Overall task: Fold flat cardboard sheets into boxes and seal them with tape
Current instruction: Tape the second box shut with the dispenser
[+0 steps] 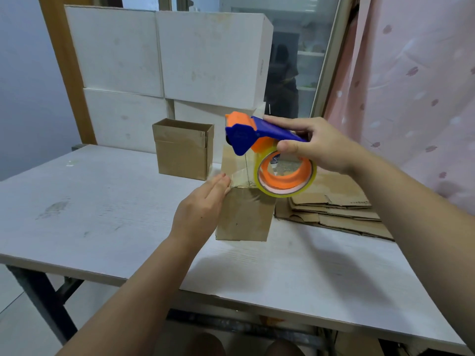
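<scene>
A small brown cardboard box (245,217) stands on the white table (102,206), its top flaps closed and crossed by clear tape. My left hand (203,206) presses flat against the box's left side, fingers straight, fingertips at the top edge on the tape. My right hand (316,145) grips a blue and orange tape dispenser (246,136) with a roll of clear tape (285,176), held just above the box's top. A stack of flat cardboard sheets (339,209) lies to the right of the box.
A second brown box (183,149) with an open top stands behind, near the table's back edge. Large white cartons (164,55) are stacked against the wall. A pink curtain (416,86) hangs at the right. The table's front edge runs close to my knees.
</scene>
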A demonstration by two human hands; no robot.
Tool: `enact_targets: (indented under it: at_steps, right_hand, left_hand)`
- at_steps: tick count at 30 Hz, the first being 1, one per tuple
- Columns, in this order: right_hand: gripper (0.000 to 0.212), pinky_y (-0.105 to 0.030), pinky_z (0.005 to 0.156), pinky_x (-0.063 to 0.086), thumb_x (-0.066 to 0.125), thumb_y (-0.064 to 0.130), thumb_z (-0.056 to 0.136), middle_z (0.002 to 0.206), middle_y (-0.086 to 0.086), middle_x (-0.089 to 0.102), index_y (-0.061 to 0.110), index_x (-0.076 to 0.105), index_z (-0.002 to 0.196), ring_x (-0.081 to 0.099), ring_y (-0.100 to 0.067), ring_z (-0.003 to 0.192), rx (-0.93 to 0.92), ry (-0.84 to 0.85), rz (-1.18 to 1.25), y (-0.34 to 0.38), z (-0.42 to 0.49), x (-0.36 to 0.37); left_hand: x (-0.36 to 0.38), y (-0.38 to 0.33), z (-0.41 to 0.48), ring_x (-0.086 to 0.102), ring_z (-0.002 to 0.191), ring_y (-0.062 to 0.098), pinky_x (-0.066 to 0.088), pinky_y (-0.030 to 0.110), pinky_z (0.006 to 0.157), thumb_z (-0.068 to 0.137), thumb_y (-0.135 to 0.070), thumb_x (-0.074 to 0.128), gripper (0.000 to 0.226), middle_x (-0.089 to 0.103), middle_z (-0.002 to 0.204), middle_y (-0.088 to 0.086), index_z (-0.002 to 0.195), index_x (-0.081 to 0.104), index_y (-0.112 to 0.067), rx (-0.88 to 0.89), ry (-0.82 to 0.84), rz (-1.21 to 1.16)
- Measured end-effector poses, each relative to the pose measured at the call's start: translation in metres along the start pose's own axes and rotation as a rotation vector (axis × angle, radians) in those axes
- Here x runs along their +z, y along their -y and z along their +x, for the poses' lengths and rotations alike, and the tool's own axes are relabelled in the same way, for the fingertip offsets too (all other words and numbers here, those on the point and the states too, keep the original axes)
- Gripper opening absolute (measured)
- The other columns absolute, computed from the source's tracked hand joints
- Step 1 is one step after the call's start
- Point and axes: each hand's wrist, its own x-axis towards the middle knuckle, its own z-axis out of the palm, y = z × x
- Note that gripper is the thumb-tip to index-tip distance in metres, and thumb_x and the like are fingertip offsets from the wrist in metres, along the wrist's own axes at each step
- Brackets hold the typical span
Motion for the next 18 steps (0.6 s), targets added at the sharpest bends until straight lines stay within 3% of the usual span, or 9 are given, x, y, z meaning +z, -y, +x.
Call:
enact_targets:
  at_steps: [7,12,14,16,18]
  right_hand:
    - [0.056,-0.014,0.076,0.048,0.07,0.053,0.075,0.111,0.019,0.062,0.052,0.048,0.126,0.061,-0.001,0.091,0.014,0.082,-0.042,-0.003,-0.004,-0.015]
    - [0.061,-0.006,0.069,0.044,0.067,0.052,0.071,0.108,0.021,0.06,0.048,0.048,0.129,0.059,0.007,0.084,0.03,0.095,-0.055,-0.006,-0.007,-0.021]
    - [0.057,-0.006,0.07,0.046,0.062,0.048,0.073,0.107,0.023,0.06,0.049,0.046,0.127,0.059,0.008,0.086,0.025,0.057,-0.013,-0.009,-0.011,-0.018]
    - [0.057,-0.01,0.071,0.048,0.071,0.049,0.074,0.106,0.025,0.062,0.052,0.045,0.125,0.061,0.007,0.089,0.025,-0.039,0.084,-0.018,-0.018,-0.012]
    - [0.064,-0.017,0.073,0.05,0.073,0.06,0.069,0.11,0.026,0.064,0.053,0.045,0.126,0.063,0.0,0.093,0.036,-0.15,0.239,-0.031,-0.027,-0.001]
  left_hand:
    - [-0.002,0.003,-0.001,0.068,0.095,0.034,0.059,0.048,0.066,0.089,-0.013,0.053,0.031,0.066,0.112,0.021,0.112,0.066,0.003,0.04,0.024,0.003]
    - [0.0,0.0,0.0,0.069,0.094,0.033,0.059,0.047,0.067,0.091,-0.014,0.051,0.03,0.067,0.11,0.021,0.11,0.067,0.004,0.024,0.009,-0.009]
    - [-0.002,-0.002,0.001,0.068,0.095,0.032,0.059,0.047,0.07,0.091,-0.014,0.052,0.03,0.067,0.109,0.021,0.109,0.068,0.004,0.028,-0.003,-0.015]
    - [-0.002,-0.005,0.001,0.069,0.094,0.031,0.057,0.044,0.076,0.09,-0.012,0.054,0.027,0.068,0.107,0.02,0.106,0.069,0.004,0.01,-0.026,-0.014]
    - [-0.001,-0.009,0.001,0.069,0.094,0.03,0.052,0.037,0.082,0.086,-0.005,0.06,0.023,0.069,0.106,0.019,0.105,0.069,0.004,-0.02,-0.055,-0.007]
